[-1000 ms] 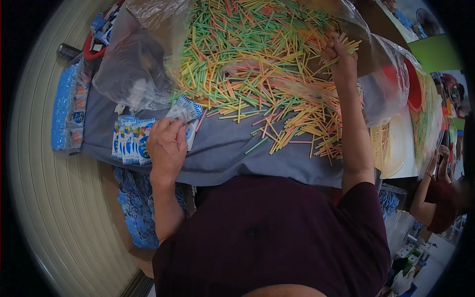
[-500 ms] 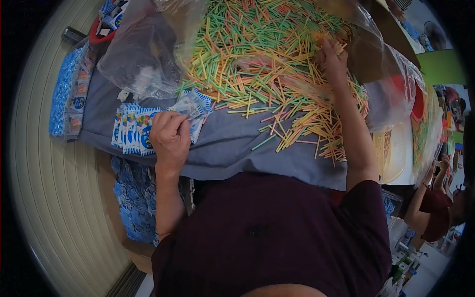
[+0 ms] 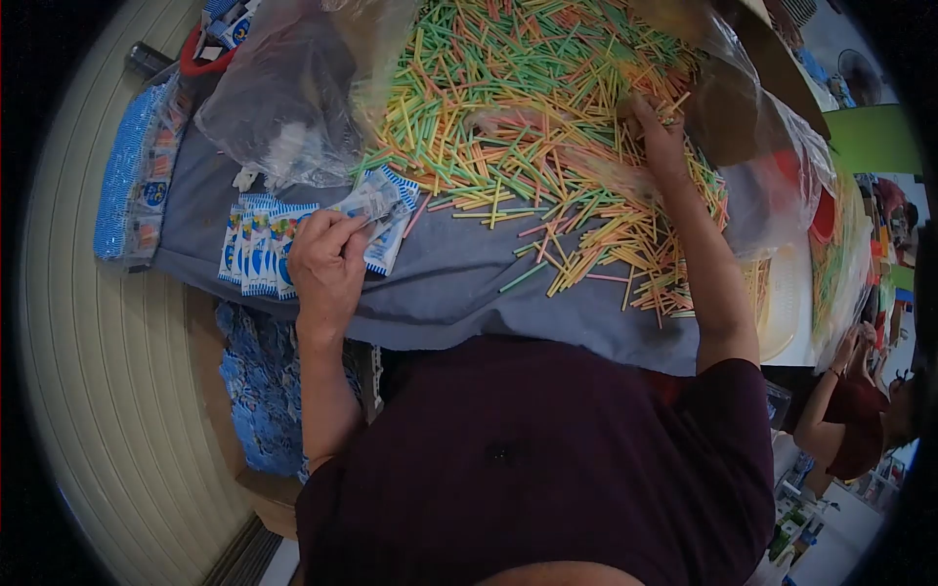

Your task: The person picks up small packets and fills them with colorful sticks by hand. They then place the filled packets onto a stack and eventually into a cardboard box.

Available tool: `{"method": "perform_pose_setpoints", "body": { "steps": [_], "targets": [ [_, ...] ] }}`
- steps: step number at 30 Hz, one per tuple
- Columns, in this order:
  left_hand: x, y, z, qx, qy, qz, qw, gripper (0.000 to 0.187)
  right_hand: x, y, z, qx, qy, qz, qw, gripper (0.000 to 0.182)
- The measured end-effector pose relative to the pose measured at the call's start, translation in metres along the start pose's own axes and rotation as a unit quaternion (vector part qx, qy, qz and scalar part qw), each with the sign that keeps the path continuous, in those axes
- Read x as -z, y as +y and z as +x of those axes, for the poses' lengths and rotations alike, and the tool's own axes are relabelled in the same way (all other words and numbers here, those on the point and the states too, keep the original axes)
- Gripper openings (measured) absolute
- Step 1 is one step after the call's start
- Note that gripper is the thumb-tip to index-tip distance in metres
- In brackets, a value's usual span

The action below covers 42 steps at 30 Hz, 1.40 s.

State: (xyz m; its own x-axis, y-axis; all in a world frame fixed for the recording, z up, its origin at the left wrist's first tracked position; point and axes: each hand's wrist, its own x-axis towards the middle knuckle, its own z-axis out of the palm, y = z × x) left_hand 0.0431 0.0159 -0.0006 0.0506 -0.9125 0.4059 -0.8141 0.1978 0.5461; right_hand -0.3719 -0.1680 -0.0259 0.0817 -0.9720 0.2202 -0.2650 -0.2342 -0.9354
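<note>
Clock from wearer's chest. Little change over the last second: right hand (image 3: pixel 653 132) is still in the heap of coloured sticks (image 3: pixel 528 107) at 12 to 1, left hand (image 3: pixel 325 264) still at the pouch, so sticks and pouch remain apart. Right grip is closed round a small bunch of sticks (image 3: pixel 672 110), count not readable. Left grip is narrow, thumb and fingertips pinching the near edge of a clear pouch (image 3: pixel 376 202) at 11; whether its mouth is open, can't tell. Pouch lies over blue-and-white packets (image 3: pixel 390 244), just beside the heap's near left edge. More printed packets (image 3: pixel 259 249) overlap in a row at 10, by the left knuckles. Loose sticks (image 3: pixel 596 264) spill toward the wearer at 1, on the grey cloth (image 3: pixel 449 293) covering the worktop. Plastic bag (image 3: pixel 283 107) sits at 11, beyond the packets.
</note>
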Motion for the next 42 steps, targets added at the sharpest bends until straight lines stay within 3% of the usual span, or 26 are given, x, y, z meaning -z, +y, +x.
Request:
{"method": "perform_pose_setpoints", "body": {
  "steps": [3,5,8,10,12,13,15,20,22,23,25,31,32,34,38,40,42],
  "targets": [
    [0.001,-0.002,0.001,-0.032,0.03,0.005,0.999,0.011,0.005,0.004,0.006,-0.028,0.028,0.118,0.992,0.035],
    [0.005,0.01,0.005,-0.022,0.07,-0.035,0.997,0.012,0.0,0.0,0.009,-0.03,0.132,0.256,0.957,0.036],
    [0.0,0.039,0.02,0.013,0.051,-0.139,0.989,0.014,-0.002,-0.035,0.004,-0.024,0.14,0.346,0.927,0.033],
    [-0.021,0.055,0.03,-0.016,0.021,-0.21,0.977,0.014,-0.007,-0.049,0.004,-0.028,0.13,0.401,0.906,0.034],
    [-0.04,0.085,0.042,-0.009,-0.016,-0.28,0.96,0.013,-0.022,-0.076,-0.005,0.034,-0.005,0.48,0.877,0.038],
    [-0.05,0.093,0.046,-0.01,-0.019,-0.279,0.96,0.013,-0.031,-0.087,-0.01,0.033,-0.002,0.482,0.876,0.038],
    [-0.072,0.102,0.055,0.019,-0.079,-0.361,0.929,0.013,-0.049,-0.109,-0.019,0.083,-0.107,0.531,0.837,0.04],
    [-0.094,0.115,0.062,0.018,-0.077,-0.389,0.918,0.014,-0.071,-0.126,-0.025,0.145,-0.138,0.503,0.841,0.042],
    [-0.093,0.116,0.064,0.015,-0.065,-0.386,0.92,0.015,-0.08,-0.126,-0.029,0.126,-0.073,0.435,0.888,0.043],
    [-0.093,0.116,0.065,0.013,-0.071,-0.381,0.922,0.015,-0.08,-0.123,-0.032,0.126,-0.077,0.438,0.887,0.043],
    [-0.094,0.117,0.068,0.012,-0.076,-0.376,0.923,0.016,-0.077,-0.118,-0.036,0.107,-0.079,0.301,0.944,0.044],
    [-0.097,0.12,0.077,-0.043,-0.062,-0.352,0.933,0.013,-0.08,-0.113,-0.034,0.1,-0.068,0.254,0.96,0.05],
    [-0.101,0.118,0.079,-0.087,-0.04,-0.338,0.936,0.014,-0.079,-0.114,-0.033,0.101,-0.067,0.254,0.96,0.05],
    [-0.103,0.118,0.081,-0.132,-0.019,-0.326,0.936,0.015,-0.074,-0.117,-0.031,-0.016,-0.065,0.385,0.921,0.054],
    [-0.098,0.117,0.081,-0.143,-0.035,-0.284,0.947,0.017,-0.063,-0.109,-0.023,-0.049,-0.077,0.4,0.912,0.055],
    [-0.098,0.114,0.081,-0.154,-0.037,-0.275,0.948,0.017,-0.063,-0.1,-0.02,-0.042,-0.137,0.492,0.859,0.055],
    [-0.103,0.107,0.082,-0.197,-0.017,-0.264,0.944,0.018,-0.065,-0.097,-0.019,-0.041,-0.134,0.501,0.854,0.055]
  ]
}}
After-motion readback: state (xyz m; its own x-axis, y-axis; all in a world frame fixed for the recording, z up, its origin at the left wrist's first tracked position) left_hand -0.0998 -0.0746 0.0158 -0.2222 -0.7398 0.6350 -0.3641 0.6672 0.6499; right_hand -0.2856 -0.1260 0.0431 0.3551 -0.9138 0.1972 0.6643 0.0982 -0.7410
